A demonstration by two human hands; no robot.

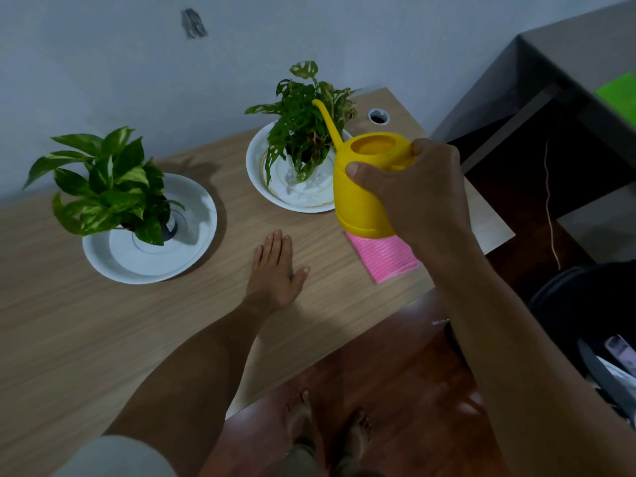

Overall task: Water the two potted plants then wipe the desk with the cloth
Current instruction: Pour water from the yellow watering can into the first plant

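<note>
Above the pink cloth (382, 258), right hand (418, 187) gripping yellow watering can (361, 187), spout toward far plant (306, 111)

On the desk (144, 332) stood two potted plants, one to the left (103, 182) and one to the right (306, 122), each in its own white saucer (so two saucers: (113, 263) and (256, 166)). There was one yellow watering can (364, 197), one pink cloth (385, 259), and one round cable hole (378, 117). Two hands showed: left hand (275, 273), right hand (423, 191).
</note>
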